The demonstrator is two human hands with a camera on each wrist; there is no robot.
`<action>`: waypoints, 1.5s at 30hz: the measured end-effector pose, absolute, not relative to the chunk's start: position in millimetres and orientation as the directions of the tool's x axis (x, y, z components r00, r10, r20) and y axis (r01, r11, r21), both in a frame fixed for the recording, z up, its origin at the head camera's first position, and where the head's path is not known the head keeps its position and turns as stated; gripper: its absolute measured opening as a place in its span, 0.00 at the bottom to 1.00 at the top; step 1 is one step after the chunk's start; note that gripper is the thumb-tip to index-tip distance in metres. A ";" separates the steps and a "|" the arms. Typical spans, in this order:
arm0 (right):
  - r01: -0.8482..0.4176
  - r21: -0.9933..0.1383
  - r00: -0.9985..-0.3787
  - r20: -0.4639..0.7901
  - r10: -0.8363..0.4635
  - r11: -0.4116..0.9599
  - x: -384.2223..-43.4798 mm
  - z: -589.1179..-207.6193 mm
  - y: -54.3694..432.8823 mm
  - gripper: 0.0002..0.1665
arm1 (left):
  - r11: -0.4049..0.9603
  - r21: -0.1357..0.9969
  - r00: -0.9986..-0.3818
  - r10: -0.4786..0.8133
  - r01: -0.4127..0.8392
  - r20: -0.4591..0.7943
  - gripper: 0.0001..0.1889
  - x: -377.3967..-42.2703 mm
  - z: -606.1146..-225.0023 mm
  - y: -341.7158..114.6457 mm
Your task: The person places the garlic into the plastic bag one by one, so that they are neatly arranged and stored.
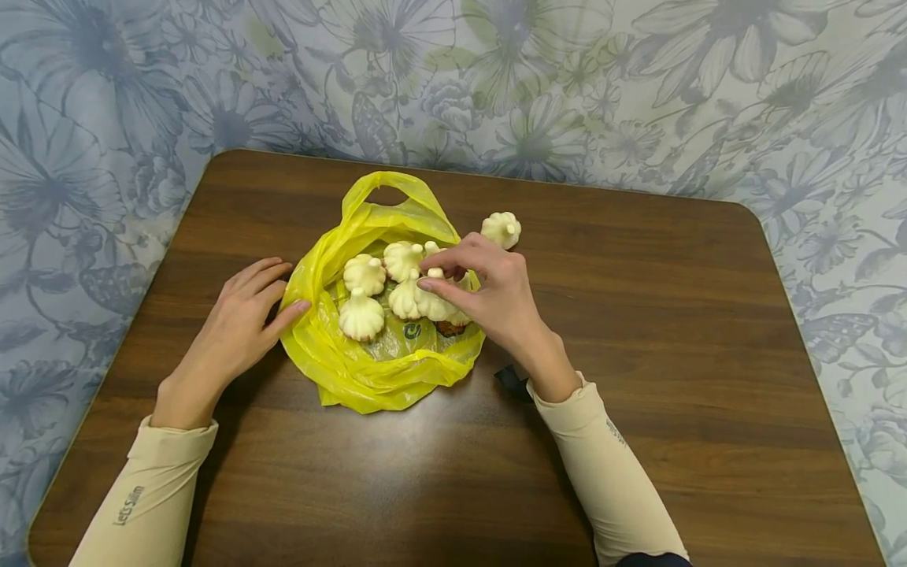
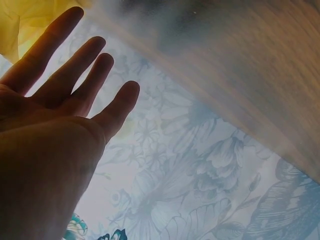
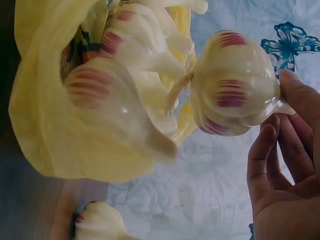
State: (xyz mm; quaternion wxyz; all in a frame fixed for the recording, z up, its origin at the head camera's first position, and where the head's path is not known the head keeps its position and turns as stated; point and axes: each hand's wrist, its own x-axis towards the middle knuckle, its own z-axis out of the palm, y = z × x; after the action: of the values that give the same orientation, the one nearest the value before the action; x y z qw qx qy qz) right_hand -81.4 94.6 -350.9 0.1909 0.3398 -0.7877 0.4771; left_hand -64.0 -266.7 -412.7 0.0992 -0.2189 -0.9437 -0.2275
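Observation:
My right hand (image 1: pixel 489 287) is over the right side of a yellow plastic bag (image 1: pixel 364 386). Its thumb and fingertips pinch the short stem of a garlic bulb (image 3: pixel 235 75); purple streaks and a tuft of roots show on it in the right wrist view. Several other pale garlic bulbs (image 1: pixel 362 316) lie inside the open bag. One more garlic bulb (image 1: pixel 501 229) sits on the table just beyond the right hand. My left hand (image 1: pixel 237 319) lies at the bag's left side, fingers extended, the thumb against the yellow rim.
The bag stands on a brown wood-grain table (image 1: pixel 673 354). Behind the table rises a wall with floral wallpaper (image 1: pixel 531 94). A dark strap end (image 1: pixel 513 383) shows beside the right wrist. Upright on the bag's far side is a handle loop (image 1: pixel 425 201).

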 end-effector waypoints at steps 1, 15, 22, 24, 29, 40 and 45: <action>-0.715 -0.623 -0.698 0.621 -0.356 0.317 -80.9 -350.8 93.9 0.10 | 0.801 0.385 -0.884 0.368 0.459 0.287 0.17 -64.1 -412.6 -266.6; -0.730 -0.600 -0.684 0.645 -0.342 0.328 -84.4 -343.8 93.9 0.10 | 0.803 0.386 -0.887 0.368 0.455 0.280 0.17 -63.7 -413.0 -266.9; -0.748 -0.600 -0.663 0.658 -0.356 0.283 -89.7 -342.8 84.7 0.10 | 0.800 0.385 -0.882 0.367 0.461 0.294 0.17 -63.3 -415.0 -267.3; -0.756 -0.593 -0.653 0.659 -0.372 0.278 -90.7 -343.3 81.6 0.10 | 0.799 0.387 -0.883 0.366 0.460 0.295 0.17 -63.0 -415.5 -267.5; -0.760 -0.587 -0.649 0.659 -0.380 0.280 -90.8 -345.6 78.0 0.09 | 0.796 0.386 -0.880 0.371 0.466 0.297 0.17 -63.4 -414.8 -267.3; -0.751 -0.602 -0.656 0.636 -0.406 0.271 -98.6 -350.8 79.5 0.09 | 0.803 0.378 -0.882 0.367 0.460 0.294 0.17 -65.1 -413.4 -259.5; -0.756 -0.601 -0.646 0.624 -0.441 0.258 -100.1 -353.7 80.1 0.09 | 0.809 0.377 -0.886 0.358 0.451 0.294 0.17 -66.1 -413.8 -257.0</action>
State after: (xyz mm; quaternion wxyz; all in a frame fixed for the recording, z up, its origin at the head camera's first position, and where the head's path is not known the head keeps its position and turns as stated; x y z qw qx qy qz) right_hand -100.1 80.1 -353.7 0.1676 0.3861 -0.7752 0.4710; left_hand -66.1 -257.0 -413.8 0.1050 -0.2140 -0.9452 -0.2232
